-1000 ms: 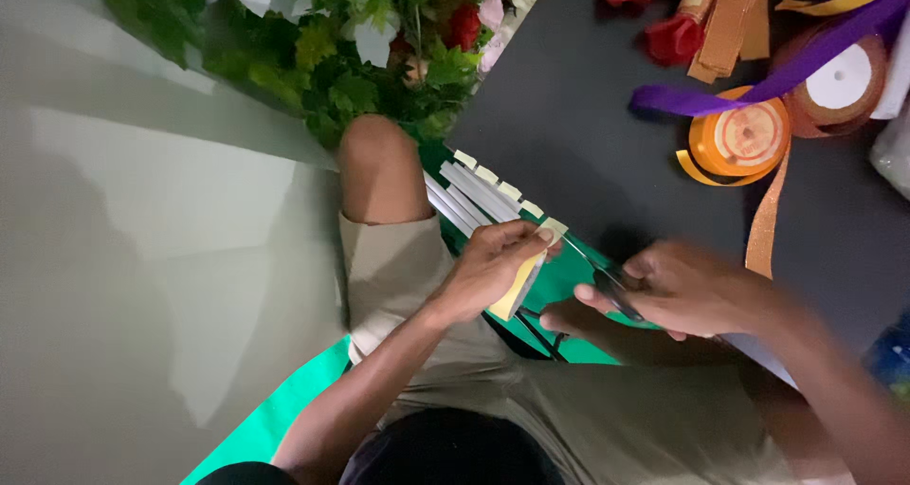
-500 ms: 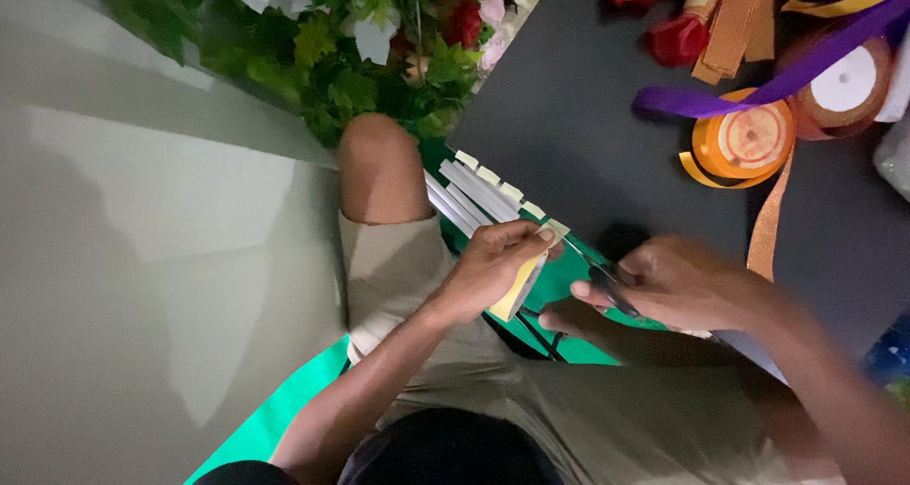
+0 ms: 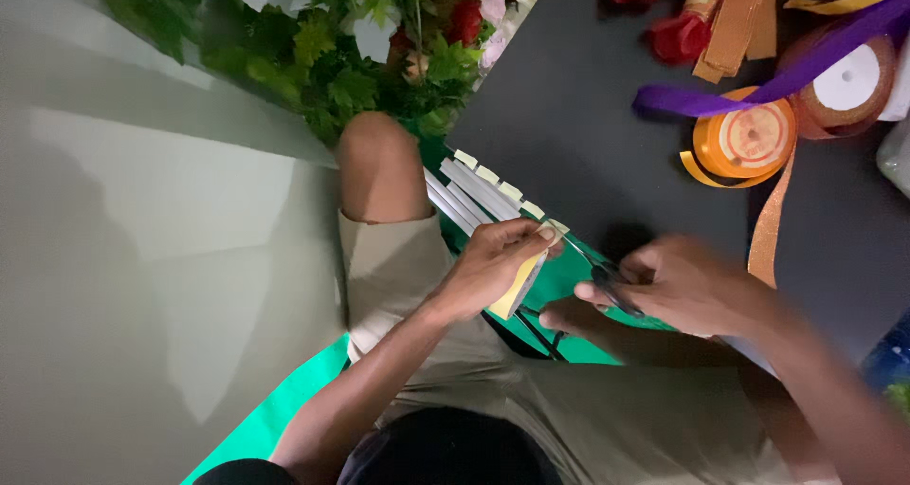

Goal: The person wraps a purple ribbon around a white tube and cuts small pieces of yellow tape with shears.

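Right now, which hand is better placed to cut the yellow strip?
Right. The right hand grips the small dark scissors, blades pointing at the flat yellow strip pinched in the left hand.

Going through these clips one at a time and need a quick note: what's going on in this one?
A seated person works over their lap beside a dark table. The left hand holds a yellowish strip, and the right hand holds scissors with the blades at the strip's upper end. White strips lie in a row along the table edge. Ribbon spools and a flower arrangement sit nearby.

Floral craft workspace, ribbon spools [image 3: 744,139], artificial flowers [image 3: 379,39]
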